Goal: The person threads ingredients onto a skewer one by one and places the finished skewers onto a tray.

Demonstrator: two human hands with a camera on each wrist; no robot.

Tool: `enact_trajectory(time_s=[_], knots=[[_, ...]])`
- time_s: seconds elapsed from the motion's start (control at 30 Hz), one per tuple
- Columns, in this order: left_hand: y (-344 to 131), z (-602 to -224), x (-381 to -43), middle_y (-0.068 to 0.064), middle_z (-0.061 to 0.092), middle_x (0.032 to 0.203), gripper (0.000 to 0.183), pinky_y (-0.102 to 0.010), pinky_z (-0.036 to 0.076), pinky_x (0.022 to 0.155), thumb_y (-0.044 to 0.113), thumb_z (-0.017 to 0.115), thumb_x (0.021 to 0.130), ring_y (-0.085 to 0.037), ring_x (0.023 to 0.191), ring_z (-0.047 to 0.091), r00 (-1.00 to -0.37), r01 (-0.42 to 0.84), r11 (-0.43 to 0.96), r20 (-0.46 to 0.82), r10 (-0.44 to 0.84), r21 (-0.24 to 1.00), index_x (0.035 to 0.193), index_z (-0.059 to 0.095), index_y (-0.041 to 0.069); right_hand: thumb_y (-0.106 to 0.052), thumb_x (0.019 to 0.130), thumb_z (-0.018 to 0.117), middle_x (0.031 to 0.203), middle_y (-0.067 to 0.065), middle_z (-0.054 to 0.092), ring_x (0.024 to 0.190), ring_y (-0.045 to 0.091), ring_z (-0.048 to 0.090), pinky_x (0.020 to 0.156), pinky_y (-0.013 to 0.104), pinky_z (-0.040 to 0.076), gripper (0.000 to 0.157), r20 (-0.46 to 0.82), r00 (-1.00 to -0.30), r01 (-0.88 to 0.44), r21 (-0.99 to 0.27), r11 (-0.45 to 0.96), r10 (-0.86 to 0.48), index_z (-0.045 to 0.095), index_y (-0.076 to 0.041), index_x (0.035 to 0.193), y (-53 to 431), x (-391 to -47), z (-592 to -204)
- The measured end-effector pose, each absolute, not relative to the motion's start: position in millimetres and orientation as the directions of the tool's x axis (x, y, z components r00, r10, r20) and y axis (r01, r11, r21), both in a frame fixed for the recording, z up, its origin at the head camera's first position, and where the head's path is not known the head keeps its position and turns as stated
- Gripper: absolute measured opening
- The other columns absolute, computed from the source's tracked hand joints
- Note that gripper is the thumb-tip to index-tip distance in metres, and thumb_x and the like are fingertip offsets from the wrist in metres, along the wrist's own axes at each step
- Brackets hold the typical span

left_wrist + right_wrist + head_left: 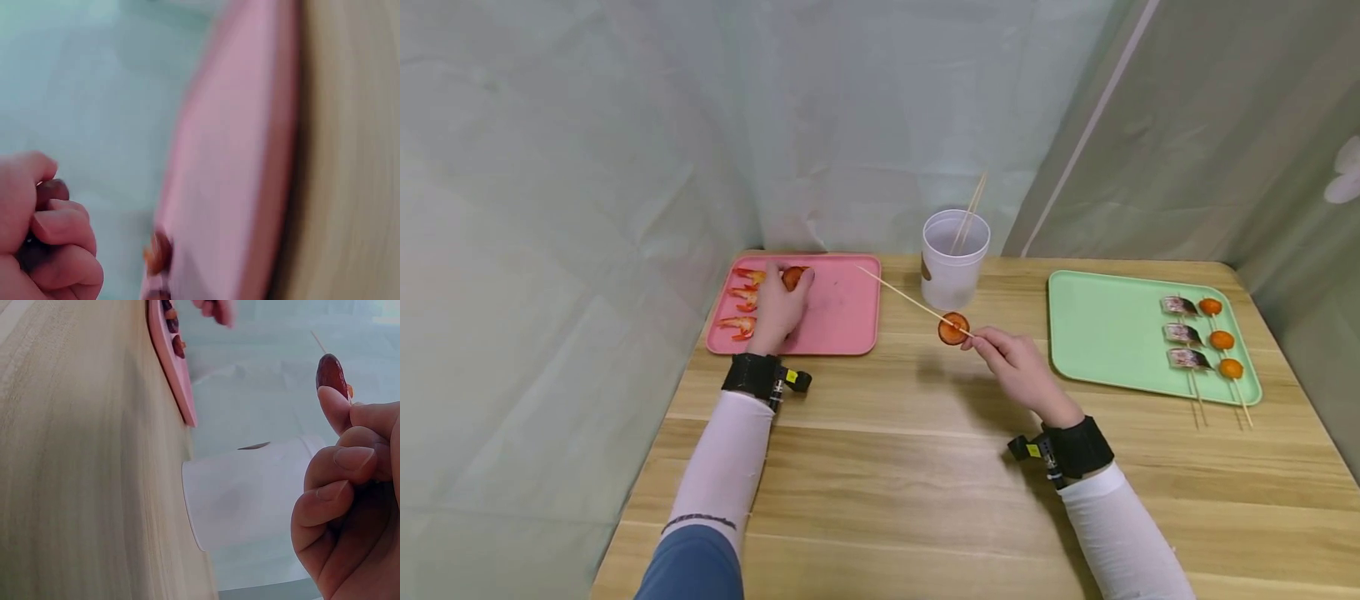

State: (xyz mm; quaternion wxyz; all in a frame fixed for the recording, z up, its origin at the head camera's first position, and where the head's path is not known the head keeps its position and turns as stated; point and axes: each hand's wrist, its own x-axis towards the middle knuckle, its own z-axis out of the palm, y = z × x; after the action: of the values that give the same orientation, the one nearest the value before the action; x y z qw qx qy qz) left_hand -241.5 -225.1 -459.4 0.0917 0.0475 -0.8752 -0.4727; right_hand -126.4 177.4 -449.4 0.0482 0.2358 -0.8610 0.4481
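Note:
My left hand is over the pink tray, its thumb and fingers gripping a brown mushroom. In the left wrist view, curled fingers partly hide that mushroom. Shrimp pieces lie on the tray's left side, beside the hand. Above the table's middle, my right hand pinches a thin wooden skewer near one end, the long end pointing up and left. A round brown mushroom is threaded on it close to the fingertips; the right wrist view shows its dark cap edge-on.
A white cup with a few skewers stands at the back, behind the right hand. To the right, a green tray bears a skewer of fish pieces and one of orange balls. Curtains hang behind the table.

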Motion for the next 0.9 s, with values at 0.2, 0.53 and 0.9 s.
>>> enact_trajectory(time_s=[0.2, 0.53, 0.9], knots=[[-184, -447, -216, -0.007, 0.051, 0.104, 0.045, -0.021, 0.040, 0.050, 0.040, 0.063, 0.109, -0.011, 0.067, 0.050, -0.988, 0.004, -0.099, -0.011, -0.156, 0.995, 0.139, 0.049, 0.009, -0.015, 0.114, 0.054, 0.105, 0.014, 0.076, 0.083, 0.022, 0.057, 0.075, 0.036, 0.045, 0.023, 0.291, -0.887, -0.442, -0.760, 0.477, -0.358, 0.076, -0.008, 0.113, 177, -126, -451], [-140, -433, -186, -0.002, 0.042, 0.080, 0.035, -0.024, 0.025, 0.049, 0.036, 0.033, 0.119, -0.012, 0.052, 0.033, -0.991, -0.099, -0.406, -0.054, 0.121, 0.909, 0.126, 0.055, 0.009, -0.014, 0.114, 0.054, 0.094, 0.013, 0.073, 0.078, 0.019, 0.055, 0.075, 0.035, 0.046, 0.023, 0.300, -0.886, -0.447, -0.751, 0.486, -0.353, 0.077, -0.009, 0.111, 177, -126, -452], [-141, -423, -179, -0.004, 0.041, 0.089, 0.032, -0.023, 0.030, 0.054, 0.028, 0.028, 0.118, -0.013, 0.059, 0.035, -0.991, -0.033, -0.359, 0.017, 0.135, 0.933, 0.138, 0.045, 0.009, -0.013, 0.112, 0.057, 0.104, 0.008, 0.078, 0.083, 0.020, 0.059, 0.076, 0.034, 0.048, 0.021, 0.274, -0.884, -0.440, -0.760, 0.479, -0.378, 0.078, -0.009, 0.110, 178, -126, -451]])
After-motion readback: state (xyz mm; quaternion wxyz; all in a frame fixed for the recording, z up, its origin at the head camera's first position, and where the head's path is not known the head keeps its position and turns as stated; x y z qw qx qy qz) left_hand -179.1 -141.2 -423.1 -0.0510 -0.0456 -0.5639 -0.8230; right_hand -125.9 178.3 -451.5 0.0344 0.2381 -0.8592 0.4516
